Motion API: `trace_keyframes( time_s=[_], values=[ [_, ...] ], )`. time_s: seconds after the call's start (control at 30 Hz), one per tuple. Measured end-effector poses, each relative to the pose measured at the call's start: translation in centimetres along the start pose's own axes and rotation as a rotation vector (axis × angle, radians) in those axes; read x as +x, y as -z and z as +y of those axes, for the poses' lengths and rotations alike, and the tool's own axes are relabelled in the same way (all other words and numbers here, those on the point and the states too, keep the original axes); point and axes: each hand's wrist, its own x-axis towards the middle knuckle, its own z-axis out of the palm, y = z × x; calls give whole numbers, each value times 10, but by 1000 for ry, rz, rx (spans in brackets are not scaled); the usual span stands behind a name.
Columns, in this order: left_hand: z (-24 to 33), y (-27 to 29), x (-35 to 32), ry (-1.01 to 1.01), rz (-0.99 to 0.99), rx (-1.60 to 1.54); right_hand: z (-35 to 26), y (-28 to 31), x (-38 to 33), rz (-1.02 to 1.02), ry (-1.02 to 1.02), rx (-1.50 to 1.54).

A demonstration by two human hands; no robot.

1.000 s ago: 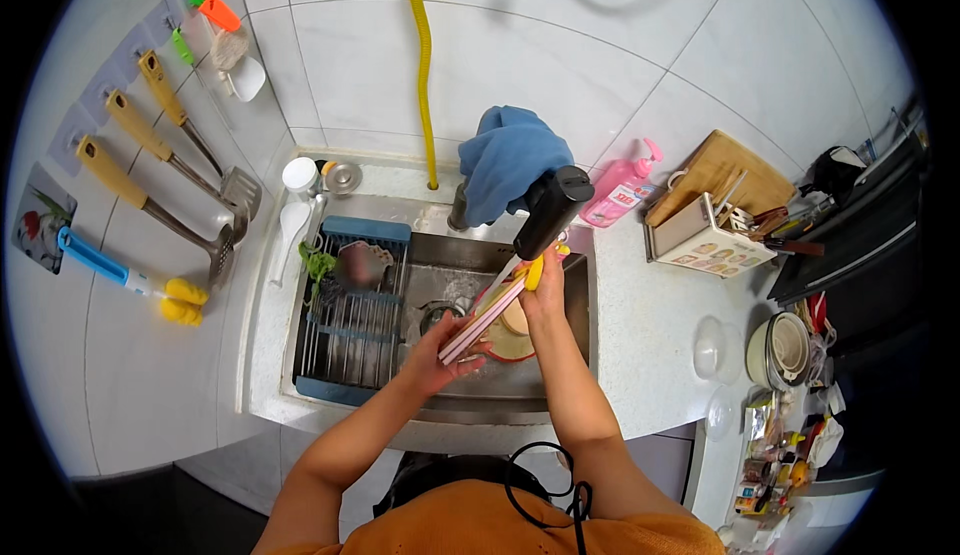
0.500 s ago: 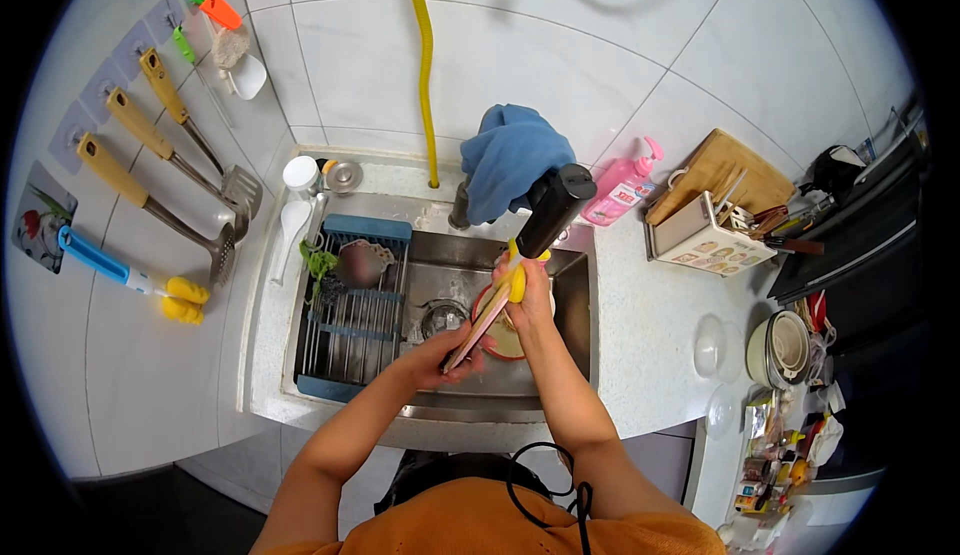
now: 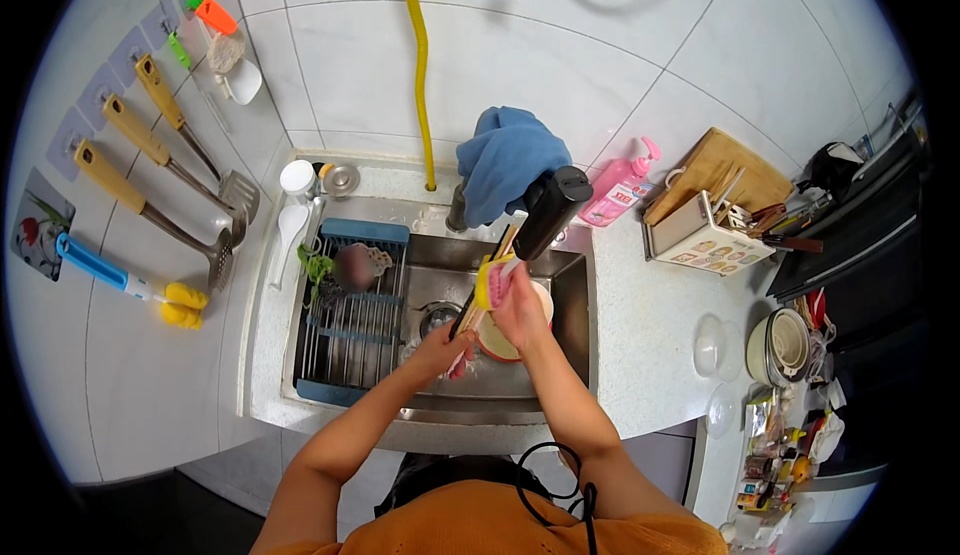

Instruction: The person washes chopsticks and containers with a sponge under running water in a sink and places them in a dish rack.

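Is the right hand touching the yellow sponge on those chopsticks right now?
Touching. The head view shows the right hand wrapped around the yellow sponge, pressing it against the chopsticks over the sink, with no gap visible between fingers and sponge.

Home kitchen: steel sink (image 3: 560,285) set in a bench (image 3: 650,335), tiled wall (image 3: 560,65), hanging spatulas (image 3: 170,170), dish soap bottle (image 3: 622,190).

I see a blue towel (image 3: 505,155) draped over the faucet, a pink soap bottle (image 3: 622,190) beside it, and spatulas (image 3: 160,170) hanging on the left wall.
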Motion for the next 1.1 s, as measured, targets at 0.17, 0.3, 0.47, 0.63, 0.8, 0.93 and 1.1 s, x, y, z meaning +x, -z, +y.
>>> trace_keyframes(
  time_s=[0.17,0.3,0.47,0.63,0.8,0.93,1.1],
  values=[
    [15,-2,-5,22,-78,77,28,-51,-20,198,163,-550],
    [13,-4,-7,122,-148,-99,21,-50,-15,222,163,-610],
    [14,-4,-21,183,-248,-76,-14,-30,12,312,302,-500],
    [17,-13,-20,47,-77,385,-7,-26,17,493,507,-762],
    [-9,-3,-3,-511,222,1056,39,-33,-5,554,425,-766],
    [-1,-14,-10,-291,307,1267,34,33,23,595,509,-887],
    [-1,-14,-24,-279,376,1474,-10,-41,13,663,387,-604]
  ],
)
